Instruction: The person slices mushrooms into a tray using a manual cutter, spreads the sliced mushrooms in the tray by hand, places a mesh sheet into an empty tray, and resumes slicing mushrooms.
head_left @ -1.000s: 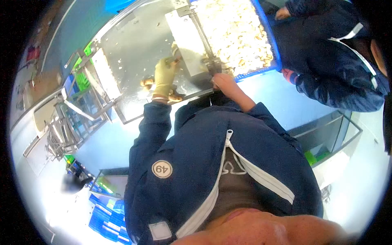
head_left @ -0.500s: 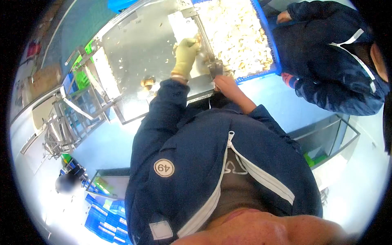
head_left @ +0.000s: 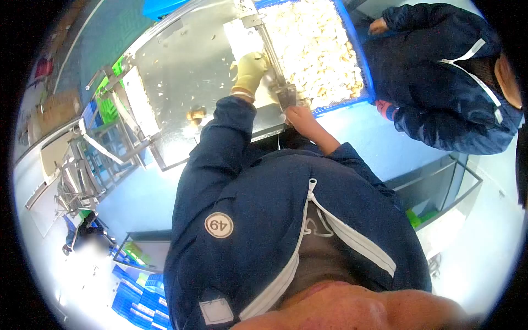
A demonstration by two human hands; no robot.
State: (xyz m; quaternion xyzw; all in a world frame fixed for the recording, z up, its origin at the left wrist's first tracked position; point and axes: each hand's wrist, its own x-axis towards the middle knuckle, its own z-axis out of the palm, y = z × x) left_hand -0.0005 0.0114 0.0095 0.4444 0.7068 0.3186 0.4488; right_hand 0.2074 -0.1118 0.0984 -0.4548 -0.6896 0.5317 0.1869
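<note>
My left hand (head_left: 250, 74), in a yellowish glove, lies beside the long metal bar of a hinged lever cutter (head_left: 273, 58). Its fingers are curled in, and whatever they hold is hidden. My bare right hand (head_left: 301, 119) is closed around the near end of the cutter's lever, just below a dark metal block. Under the cutter lies a white board (head_left: 242, 37). Right beside it, a blue mesh crate (head_left: 365, 82) is filled with pale sliced pieces (head_left: 319, 49). A small brownish lump (head_left: 196, 115) rests on the steel table (head_left: 187, 66) left of my gloved hand.
A co-worker in a dark jacket (head_left: 445, 82) stands at the right, close to the crate. Metal frames (head_left: 88, 165) and a green crate (head_left: 108, 107) are on the left. Stacked blue boxes (head_left: 140, 302) sit at lower left, near another person partly in view.
My gloved fingers, stretched farther along the bar before, are now more curled in. My right hand keeps its grip on the lever, and the whole view has shifted slightly.
</note>
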